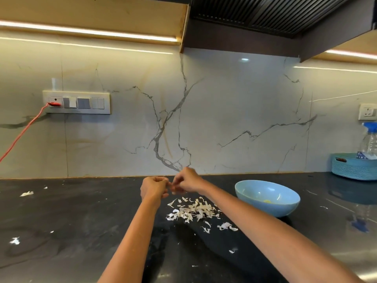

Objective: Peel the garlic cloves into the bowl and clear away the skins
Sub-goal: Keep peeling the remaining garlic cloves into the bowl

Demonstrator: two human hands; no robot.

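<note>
Above the desk, at centre: both hands meet in mid-air, at about 12 o'clock from the skin pile.
Socket panel (76, 102): on the wall at 10 o'clock, with a red cable (22, 133) plugged in and running off to the left.
Stray skins (26, 193): a few white flakes lie on the dark desk (81, 217) at 9 o'clock, well apart from the main pile.
Left hand (154, 187): fingers (163, 181) curled together, pinching something small at their tips; I take it for a garlic clove, though it is too hidden to be sure.
Garlic clove (171, 184): held between the two hands, barely showing; its long axis cannot be told.
Right hand (186, 180): fingers curled, picking at the same small thing from the right, touching the left hand's fingertips.
Skin pile (193, 211): papery white scraps on the desk just below the hands, at 6 o'clock from them.
Bowl (267, 198): light blue, at 3 o'clock from the hands, near the pile; something pale yellow (266, 201) lies in its bottom, probably peeled garlic.
Basket (354, 166): blue, at the far right against the wall, a spray bottle (370, 139) behind it.
Key relation: the bowl lies to the right of the clove, so the right hand is the nearer one for dropping it in, by my judgement.
Step in hand: peeling seems under way; the skins are not yet cleared.
</note>
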